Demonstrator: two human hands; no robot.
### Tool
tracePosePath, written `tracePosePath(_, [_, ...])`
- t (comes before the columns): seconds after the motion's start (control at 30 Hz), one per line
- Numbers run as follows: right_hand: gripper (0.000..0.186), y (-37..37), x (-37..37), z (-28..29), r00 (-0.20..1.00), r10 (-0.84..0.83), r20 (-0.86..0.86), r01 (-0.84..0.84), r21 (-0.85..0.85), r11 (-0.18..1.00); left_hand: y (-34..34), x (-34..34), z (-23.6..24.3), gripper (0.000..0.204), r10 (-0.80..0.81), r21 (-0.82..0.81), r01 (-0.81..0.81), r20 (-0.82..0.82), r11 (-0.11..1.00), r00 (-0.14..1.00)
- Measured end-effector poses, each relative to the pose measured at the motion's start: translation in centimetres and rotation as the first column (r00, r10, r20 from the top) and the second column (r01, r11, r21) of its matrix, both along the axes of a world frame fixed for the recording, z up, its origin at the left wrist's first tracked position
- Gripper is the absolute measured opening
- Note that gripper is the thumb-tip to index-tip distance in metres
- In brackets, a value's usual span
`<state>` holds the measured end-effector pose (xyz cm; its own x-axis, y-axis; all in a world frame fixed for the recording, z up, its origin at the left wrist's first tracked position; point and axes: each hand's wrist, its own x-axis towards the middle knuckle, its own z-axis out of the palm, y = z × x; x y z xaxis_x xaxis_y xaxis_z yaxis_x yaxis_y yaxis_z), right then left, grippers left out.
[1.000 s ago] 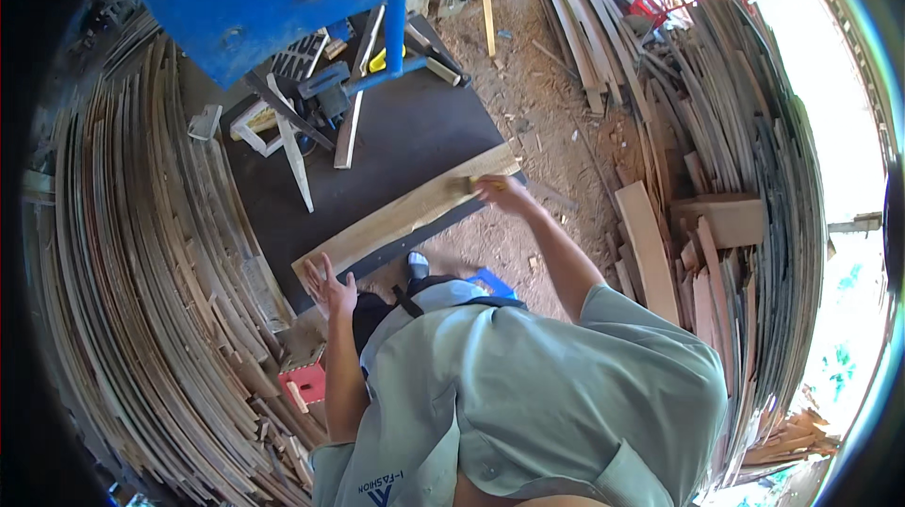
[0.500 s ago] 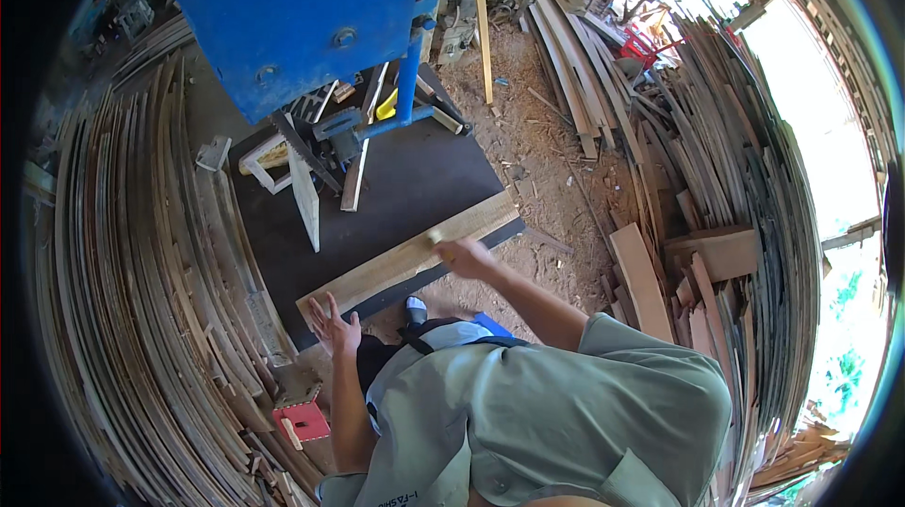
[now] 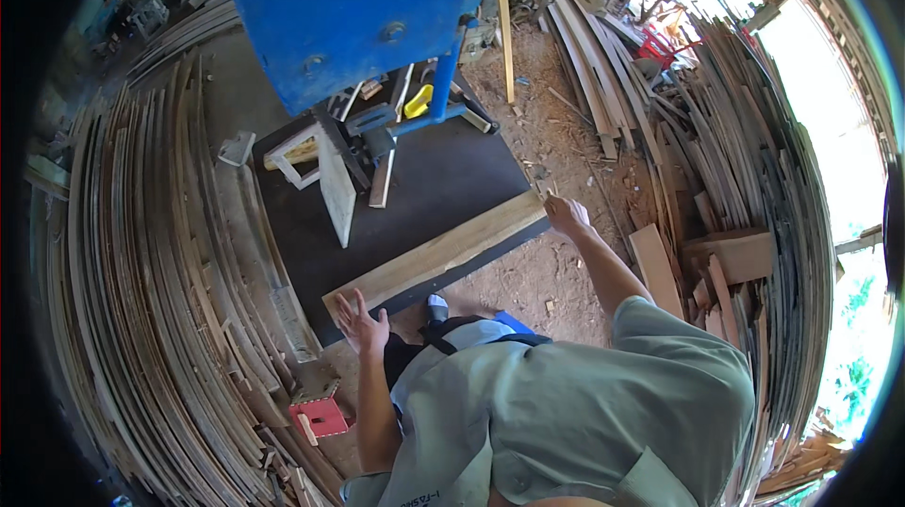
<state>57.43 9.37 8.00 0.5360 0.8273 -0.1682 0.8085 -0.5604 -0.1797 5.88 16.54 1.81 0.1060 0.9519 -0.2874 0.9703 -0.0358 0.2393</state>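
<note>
stacked planks [image 3: 141,271] flanking dark table [image 3: 424,191]; blue panel [image 3: 349,17] looming over far side. board [image 3: 443,253] lying along table's near side. left hand [image 3: 360,326] spreading fingers over board's left end, gripping nothing; how firmly we are pressing, cannot tell. right hand [image 3: 568,217] grasping small tool [image 3: 548,192], likely brush, at board's right end. we are probably brushing board; next stroke calling for steady board, light wrist.
</note>
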Motion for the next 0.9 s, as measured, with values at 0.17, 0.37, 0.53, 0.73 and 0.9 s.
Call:
tracePosePath(0.17, [0.020,0.9,-8.4,-1.7,0.950,0.242,-0.199,-0.215,0.149,0.965,0.2,0.8,0.1,0.087,0.003,-0.036,-0.003,-0.001,0.999,1.000])
tracePosePath(0.37, [0.020,2.1,-22.6,-0.2,0.636,0.614,-0.467,-0.386,0.496,0.777,-0.2,0.0,-0.3,0.086,0.003,0.011,-0.003,0.005,1.000,1.000])
tracePosePath(0.53, [0.024,1.5,-11.9,-2.7,0.821,0.319,-0.473,-0.233,0.234,0.944,0.0,0.5,0.3,0.086,0.001,0.014,-0.002,0.037,1.000,0.999])
tracePosePath(0.73, [0.023,1.1,-3.0,-1.8,0.996,-0.076,-0.044,0.084,0.234,0.968,-0.5,0.2,-0.5,0.089,0.021,0.035,-0.023,0.051,0.999,0.998])
tracePosePath(0.9, [0.019,3.9,-12.0,-4.4,0.961,0.227,-0.157,-0.170,0.313,0.935,-0.7,-0.4,-0.5,0.090,0.005,0.011,-0.005,0.030,1.000,1.000])
